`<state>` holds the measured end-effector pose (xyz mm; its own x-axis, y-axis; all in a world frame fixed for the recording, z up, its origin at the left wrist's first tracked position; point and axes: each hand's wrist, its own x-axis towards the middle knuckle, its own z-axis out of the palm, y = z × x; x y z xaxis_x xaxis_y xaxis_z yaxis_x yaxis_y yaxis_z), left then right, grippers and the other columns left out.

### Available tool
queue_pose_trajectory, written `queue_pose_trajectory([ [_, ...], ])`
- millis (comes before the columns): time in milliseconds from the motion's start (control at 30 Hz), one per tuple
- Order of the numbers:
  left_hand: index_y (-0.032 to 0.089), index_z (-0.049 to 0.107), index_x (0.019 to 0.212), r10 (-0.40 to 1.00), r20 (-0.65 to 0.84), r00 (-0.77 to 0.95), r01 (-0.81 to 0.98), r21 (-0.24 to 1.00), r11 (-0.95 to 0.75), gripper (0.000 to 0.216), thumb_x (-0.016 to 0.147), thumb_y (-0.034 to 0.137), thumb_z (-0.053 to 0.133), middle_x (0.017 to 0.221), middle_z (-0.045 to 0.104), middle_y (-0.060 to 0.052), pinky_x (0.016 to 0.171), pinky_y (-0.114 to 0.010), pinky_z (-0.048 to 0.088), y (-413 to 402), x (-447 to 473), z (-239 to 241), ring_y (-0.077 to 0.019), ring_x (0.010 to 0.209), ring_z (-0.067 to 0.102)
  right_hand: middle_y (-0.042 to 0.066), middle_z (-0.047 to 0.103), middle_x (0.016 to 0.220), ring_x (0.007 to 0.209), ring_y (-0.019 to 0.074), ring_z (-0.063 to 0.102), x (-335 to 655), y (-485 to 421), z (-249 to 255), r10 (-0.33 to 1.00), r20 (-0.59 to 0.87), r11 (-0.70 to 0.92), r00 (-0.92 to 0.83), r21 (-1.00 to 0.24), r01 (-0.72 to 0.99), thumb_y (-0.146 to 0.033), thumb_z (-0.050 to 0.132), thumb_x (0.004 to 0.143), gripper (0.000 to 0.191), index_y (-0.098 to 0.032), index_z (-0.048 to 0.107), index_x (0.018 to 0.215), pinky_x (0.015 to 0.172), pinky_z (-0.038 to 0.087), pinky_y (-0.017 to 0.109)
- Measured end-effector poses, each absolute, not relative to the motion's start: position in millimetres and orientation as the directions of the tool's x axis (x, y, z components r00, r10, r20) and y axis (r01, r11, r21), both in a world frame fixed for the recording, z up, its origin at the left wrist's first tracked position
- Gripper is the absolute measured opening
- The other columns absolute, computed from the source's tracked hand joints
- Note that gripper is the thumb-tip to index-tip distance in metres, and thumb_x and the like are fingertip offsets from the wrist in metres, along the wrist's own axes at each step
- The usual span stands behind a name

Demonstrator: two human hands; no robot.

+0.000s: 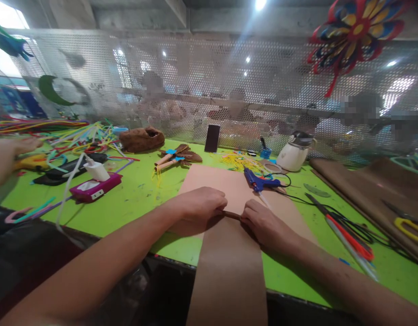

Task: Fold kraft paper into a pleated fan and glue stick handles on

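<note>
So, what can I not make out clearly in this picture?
All in the head view:
Near end of the brown strip: cut off by the bottom edge.
Its far corners: covered by left hand and right hand.
People: blurred behind the perforated panel.
Co-worker's arm: cut off by left edge.

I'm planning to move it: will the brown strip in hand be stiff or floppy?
Probably floppy: the brown strip seems to droop off the green table. Likely easy to fold, as its end looks turned over between the left hand and right hand. Probably light, since it looks thin.
</note>
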<state>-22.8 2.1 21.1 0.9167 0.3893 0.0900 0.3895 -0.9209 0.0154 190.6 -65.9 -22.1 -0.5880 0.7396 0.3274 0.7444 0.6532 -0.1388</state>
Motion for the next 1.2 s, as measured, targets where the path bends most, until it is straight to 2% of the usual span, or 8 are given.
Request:
queue_pose_trajectory([
  [100,0.018,0.058,0.070,0.405,0.076,0.911,0.405,0.012,-0.914,0.016,0.080,0.026,0.049,0.073,0.059,-0.005,0.058,-0.029,0.035,0.0,-25.7,22.6,-0.0163,0.064,0.052,0.006,0.051,0.082,0.073,0.0163,0.046,192.0,-69.1,-13.6,0.751,0.271,0.652,-0.601,-0.165,0.740,-0.008,0.048,0.083,0.011,-0.016,0.051,0.076,0.062,0.038,0.027],
  [267,0.018,0.057,0.071,0.439,0.067,0.896,0.437,0.035,-0.899,0.009,0.076,0.023,0.052,0.074,0.058,-0.005,0.056,-0.029,0.034,-5.8,-28.5,25.2,-0.0172,0.063,0.052,0.006,0.050,0.083,0.077,0.0178,0.045,195.3,-68.5,-12.2,0.736,0.228,0.670,-0.637,-0.114,0.733,-0.011,0.052,0.079,0.007,-0.017,0.050,0.077,0.064,0.038,0.029],
  [533,0.018,0.057,0.077,0.517,0.007,0.856,0.511,0.142,-0.848,0.008,0.069,0.019,0.056,0.078,0.059,-0.004,0.057,-0.027,0.035,-7.5,-28.5,30.4,-0.0168,0.067,0.052,0.009,0.053,0.084,0.079,0.0209,0.043,193.9,-71.7,-14.6,0.688,0.205,0.692,-0.696,0.106,0.715,-0.007,0.049,0.077,0.009,-0.015,0.053,0.080,0.067,0.038,0.033],
  [667,0.018,0.062,0.084,0.504,-0.075,0.860,0.498,0.337,-0.799,0.020,0.066,0.014,0.053,0.083,0.063,-0.002,0.058,-0.023,0.037,-0.8,-24.0,33.4,-0.0142,0.069,0.052,0.009,0.053,0.081,0.077,0.0208,0.043,191.6,-74.0,-9.2,0.709,0.226,0.663,-0.668,0.109,0.740,-0.006,0.049,0.075,0.010,-0.014,0.054,0.079,0.064,0.038,0.032],
  [733,0.017,0.063,0.089,0.472,-0.076,0.878,0.448,0.476,-0.757,0.020,0.073,0.019,0.051,0.084,0.064,-0.001,0.061,-0.021,0.038,2.0,-19.6,34.6,-0.0124,0.070,0.052,0.010,0.053,0.082,0.078,0.0211,0.043,190.7,-74.2,-3.9,0.715,0.226,0.661,-0.662,0.091,0.745,-0.006,0.051,0.075,0.010,-0.014,0.054,0.079,0.065,0.039,0.033],
  [800,0.015,0.063,0.082,0.475,-0.048,0.879,0.417,0.561,-0.715,0.025,0.084,0.030,0.043,0.077,0.063,-0.001,0.063,-0.021,0.038,4.5,-15.5,34.4,-0.0110,0.066,0.050,0.010,0.053,0.082,0.078,0.0218,0.043,189.6,-73.6,1.7,0.700,0.245,0.666,-0.670,0.115,0.737,-0.006,0.050,0.078,0.010,-0.014,0.055,0.082,0.068,0.039,0.035],
  [933,0.013,0.056,0.066,0.536,-0.034,0.843,0.441,0.612,-0.656,0.045,0.090,0.043,0.033,0.064,0.052,0.000,0.059,-0.022,0.035,8.6,-13.5,30.0,-0.0100,0.059,0.041,0.011,0.054,0.082,0.076,0.0231,0.042,185.3,-72.1,8.9,0.655,0.324,0.660,-0.683,0.196,0.726,-0.006,0.046,0.083,0.017,-0.013,0.058,0.093,0.068,0.039,0.037],
  [1200,0.015,0.056,0.070,0.598,-0.106,0.795,0.425,0.801,-0.423,0.039,0.086,0.047,0.040,0.070,0.053,-0.001,0.062,-0.023,0.035,1.3,-17.3,17.3,-0.0119,0.067,0.042,0.013,0.054,0.082,0.076,0.0239,0.042,178.7,-73.8,2.7,0.650,0.401,0.647,-0.645,0.153,0.747,-0.011,0.036,0.089,0.023,-0.009,0.059,0.094,0.068,0.041,0.041],
])
